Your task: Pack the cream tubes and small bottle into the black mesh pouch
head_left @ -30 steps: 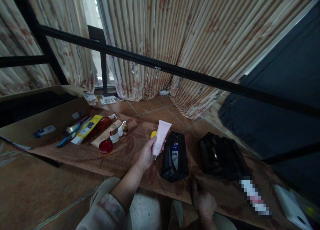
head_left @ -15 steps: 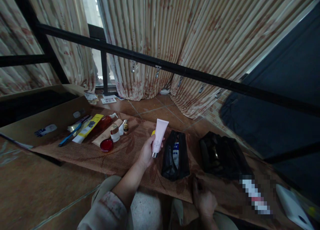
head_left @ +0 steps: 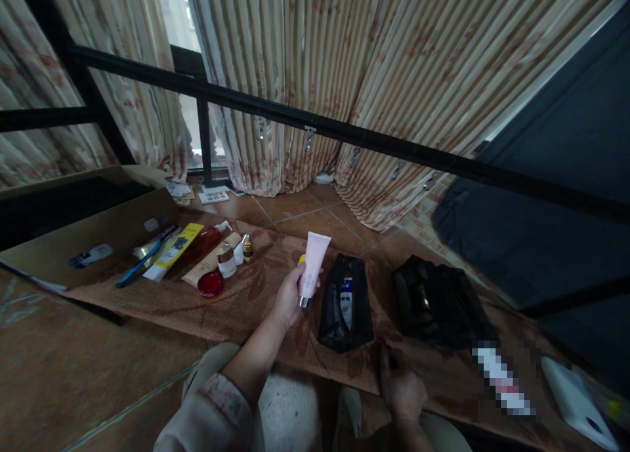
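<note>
The fingers of my left hand [head_left: 288,299] clamp a pink tube [head_left: 312,263], cap down, above the mat [head_left: 231,304], just left of a black pouch [head_left: 344,308]. My right hand [head_left: 401,390] rests at the mat's near edge; I cannot tell how its fingers lie.

Pixelated tube [head_left: 502,381], yellow lid [head_left: 300,260] behind pink tube [head_left: 312,268]

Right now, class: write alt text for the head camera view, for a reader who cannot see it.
The left hand holds a pink tube upright, cap down, above a woven mat on a tiled floor. The right hand rests at the mat's front edge, near a black pouch; bottles and tubes lie in a row to the left.
</note>
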